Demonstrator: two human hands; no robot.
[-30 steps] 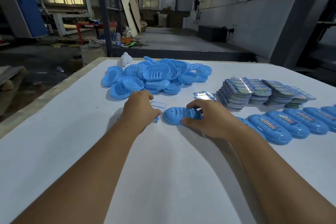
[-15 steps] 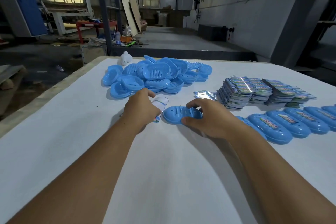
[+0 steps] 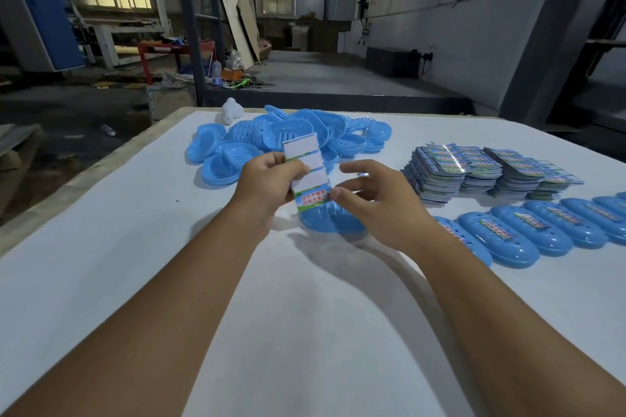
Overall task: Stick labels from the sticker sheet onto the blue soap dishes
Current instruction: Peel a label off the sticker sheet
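Left hand (image 3: 271, 184) grips the thin, floppy sticker sheet (image 3: 306, 173) upright above the bench-top soap dish (image 3: 330, 222), right hand (image 3: 376, 200) relaxed, thumb reaching for the last label's (image 3: 312, 199) corner—peel there.

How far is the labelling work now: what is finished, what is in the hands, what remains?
Done: the labelled dishes in a row at right. In hand: the left hand holds the sticker sheet, one printed label left on it, over an unlabelled dish; the right hand reaches its edge. Left: the pile of bare dishes and the stacked sheets.
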